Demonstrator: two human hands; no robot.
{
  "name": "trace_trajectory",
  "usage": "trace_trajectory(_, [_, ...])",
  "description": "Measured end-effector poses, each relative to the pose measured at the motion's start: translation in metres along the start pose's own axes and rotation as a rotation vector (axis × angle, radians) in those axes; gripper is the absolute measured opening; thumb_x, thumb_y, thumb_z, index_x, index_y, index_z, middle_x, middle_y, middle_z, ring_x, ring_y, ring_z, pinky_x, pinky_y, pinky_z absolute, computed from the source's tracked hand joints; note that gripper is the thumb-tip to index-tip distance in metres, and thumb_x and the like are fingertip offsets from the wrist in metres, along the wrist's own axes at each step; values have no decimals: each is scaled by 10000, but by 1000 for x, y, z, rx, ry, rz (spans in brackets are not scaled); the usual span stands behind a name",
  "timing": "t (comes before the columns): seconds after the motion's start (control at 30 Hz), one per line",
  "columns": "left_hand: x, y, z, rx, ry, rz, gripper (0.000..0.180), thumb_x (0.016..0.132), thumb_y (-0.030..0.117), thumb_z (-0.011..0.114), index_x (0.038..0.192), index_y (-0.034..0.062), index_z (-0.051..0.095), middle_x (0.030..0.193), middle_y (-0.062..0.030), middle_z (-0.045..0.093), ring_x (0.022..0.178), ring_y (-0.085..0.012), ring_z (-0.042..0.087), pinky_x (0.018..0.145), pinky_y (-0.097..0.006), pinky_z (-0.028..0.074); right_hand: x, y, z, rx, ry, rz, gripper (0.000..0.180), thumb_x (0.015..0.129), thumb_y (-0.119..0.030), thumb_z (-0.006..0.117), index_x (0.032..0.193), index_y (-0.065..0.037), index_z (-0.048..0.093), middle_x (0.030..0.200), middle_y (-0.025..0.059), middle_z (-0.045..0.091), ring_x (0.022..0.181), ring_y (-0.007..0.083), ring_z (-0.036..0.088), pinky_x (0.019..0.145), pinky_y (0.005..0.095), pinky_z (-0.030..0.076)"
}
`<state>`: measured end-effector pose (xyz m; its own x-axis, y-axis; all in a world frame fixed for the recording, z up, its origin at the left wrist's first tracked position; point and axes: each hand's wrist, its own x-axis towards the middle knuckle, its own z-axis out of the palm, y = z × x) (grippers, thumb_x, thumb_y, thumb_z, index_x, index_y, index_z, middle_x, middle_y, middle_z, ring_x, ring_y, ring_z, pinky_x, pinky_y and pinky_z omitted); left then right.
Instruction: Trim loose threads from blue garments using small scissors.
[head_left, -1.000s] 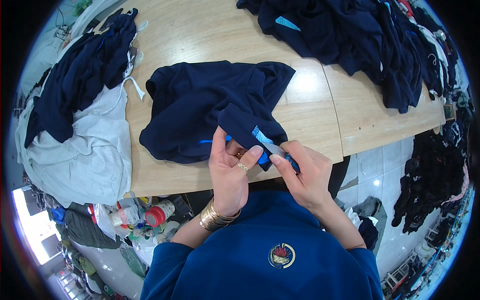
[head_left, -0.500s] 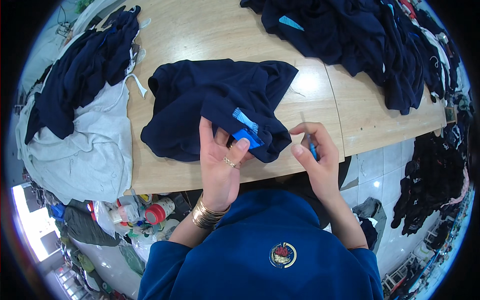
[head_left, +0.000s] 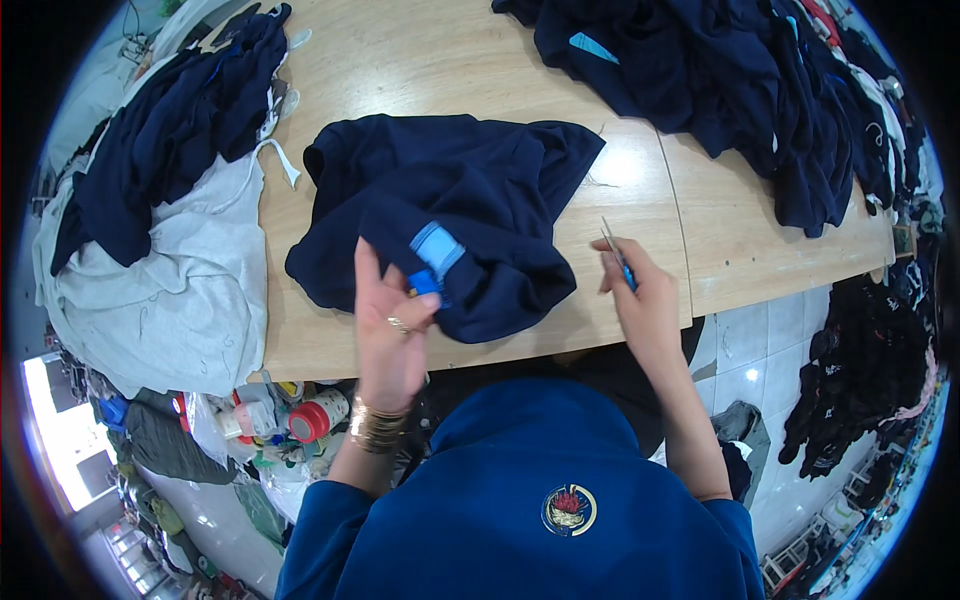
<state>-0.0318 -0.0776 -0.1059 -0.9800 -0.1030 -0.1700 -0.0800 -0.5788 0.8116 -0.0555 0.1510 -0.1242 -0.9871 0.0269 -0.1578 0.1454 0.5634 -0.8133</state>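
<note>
A navy garment lies bunched on the wooden table in front of me. My left hand pinches its near edge beside a bright blue tag, thumb over fingers. A light blue label patch shows on the cloth just beyond those fingertips. To the right of the garment, apart from it, my right hand is closed round small thread snips with blue on the handle. Their thin metal tips point away from me.
More navy garments are heaped at the far right. At the left, navy clothing lies over light grey fabric hanging off the wooden table. Below stands a red-lidded bottle; black clothes lie on the right.
My left hand has moved left with the garment's edge, and the light blue patch now lies flatter. The snips in my right hand have turned so their tips show clearly.
</note>
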Motion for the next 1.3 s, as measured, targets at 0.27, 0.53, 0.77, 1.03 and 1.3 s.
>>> trace_trajectory(0.27, [15,13,-88,1510,78,166,413,755,50,621,1151,73,505,1014,-78,554,903,-161,518,765,-280,428,-6,32,33,-49,27,-131,321,758,-167,678,1012,-11,558,924,158,576,799,285,591,698,341,466])
trace_trajectory(0.53, [48,-18,-21,1431,-487,480,396,765,164,629,1144,102,534,1224,-86,482,1094,-285,436,947,-374,333,12,44,51,21,-11,-161,208,737,-104,668,893,-6,572,894,104,549,754,251,551,667,320,431])
trace_trajectory(0.77, [65,-25,-4,742,-632,-288,213,860,223,574,906,19,614,718,21,531,682,-61,446,634,-214,377,0,6,-1,666,-123,189,122,770,-46,636,872,-24,571,643,-32,500,511,28,425,452,172,298])
trace_trajectory(1.03, [41,-11,33,599,-641,-340,254,854,235,599,957,7,638,765,12,595,671,-43,470,630,-192,394,-11,-1,-26,758,-210,199,189,797,-70,624,974,-30,574,642,-24,520,473,27,429,407,170,305])
trace_trajectory(1.3, [31,-13,35,601,-534,-244,215,844,202,613,911,-1,634,720,31,568,646,-19,448,576,-179,359,-27,-21,-37,-77,214,-312,275,766,-205,672,978,-48,594,757,74,576,662,155,574,585,242,452])
